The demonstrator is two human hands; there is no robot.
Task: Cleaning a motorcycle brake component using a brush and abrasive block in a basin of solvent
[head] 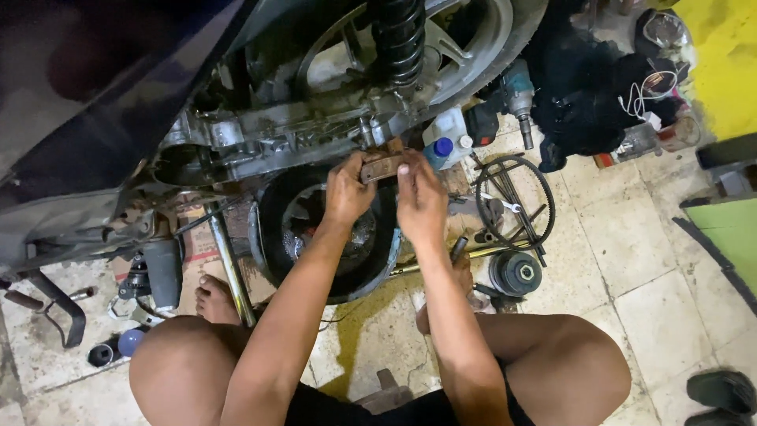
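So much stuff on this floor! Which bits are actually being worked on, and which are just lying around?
In use:
- left hand and right hand, both holding a brown curved part
- scooter engine casing just above it

Lying about:
- drive belt
- round pulley
- power drill
- white bottle
- black sandal

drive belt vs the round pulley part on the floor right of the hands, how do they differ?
The drive belt is a thin, open toothed ring with tools lying across and through it; the pulley is a solid, thick disc with a centre hub. The drive belt is clearly wider across, while the pulley is compact. The drive belt lies farther from the person, the pulley nearer the right knee. Both are dark, round and lie flat on the tiled floor, untouched by either hand.
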